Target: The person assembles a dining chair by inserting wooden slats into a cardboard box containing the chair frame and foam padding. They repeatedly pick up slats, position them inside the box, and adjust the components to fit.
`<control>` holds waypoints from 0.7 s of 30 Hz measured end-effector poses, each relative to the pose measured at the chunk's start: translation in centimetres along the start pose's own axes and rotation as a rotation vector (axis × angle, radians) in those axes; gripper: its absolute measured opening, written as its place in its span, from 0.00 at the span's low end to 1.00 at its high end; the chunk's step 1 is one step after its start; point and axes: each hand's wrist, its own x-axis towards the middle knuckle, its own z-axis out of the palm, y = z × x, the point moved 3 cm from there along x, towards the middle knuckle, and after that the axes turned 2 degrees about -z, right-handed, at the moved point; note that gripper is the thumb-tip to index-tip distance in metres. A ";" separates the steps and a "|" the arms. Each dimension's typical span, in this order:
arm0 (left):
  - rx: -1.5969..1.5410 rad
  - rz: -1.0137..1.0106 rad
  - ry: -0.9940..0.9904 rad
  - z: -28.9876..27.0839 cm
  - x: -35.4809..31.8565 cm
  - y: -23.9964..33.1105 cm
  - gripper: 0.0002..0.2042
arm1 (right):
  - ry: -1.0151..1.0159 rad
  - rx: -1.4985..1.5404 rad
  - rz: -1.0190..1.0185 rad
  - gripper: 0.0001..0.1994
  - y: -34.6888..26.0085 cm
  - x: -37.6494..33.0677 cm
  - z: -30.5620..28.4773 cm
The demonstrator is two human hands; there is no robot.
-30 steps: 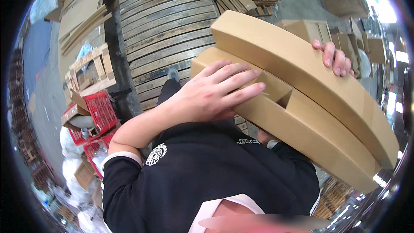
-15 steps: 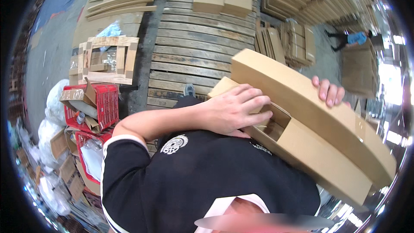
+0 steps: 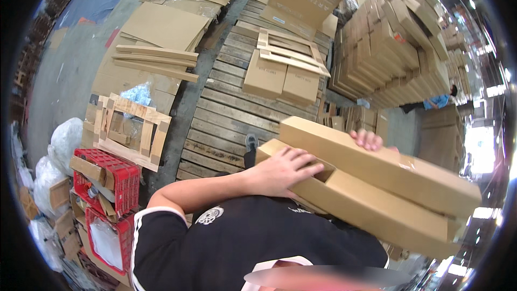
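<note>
A long, narrow brown cardboard box [image 3: 388,202] lies slanted across my front, running from the middle to the lower right. Its far side [image 3: 344,148] stands higher than the near part, and a dark gap shows close to its left end. My left hand [image 3: 285,171] is closed over the near part at that end, fingertips at the gap. Over the top edge of the far side curl the fingers of my right hand [image 3: 367,139]; its palm and the right forearm are hidden behind the cardboard.
Ahead is a slatted wooden platform [image 3: 215,124] bearing cartons [image 3: 283,78] topped by a wooden frame [image 3: 291,54]. Red crates [image 3: 126,183] and another wooden frame [image 3: 137,132] are at left. Flattened boxes are stacked [image 3: 377,64] at right, near a person in blue [image 3: 437,101].
The view has shifted so that more of the far platform and stacks shows. Both hands keep their hold on the box, which now appears slightly farther left and flatter.
</note>
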 end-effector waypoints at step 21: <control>-0.503 -1.260 1.330 -23.3 -22.6 -39.6 0.46 | 0.343 0.381 1.315 0.41 76.1 38.5 -11.3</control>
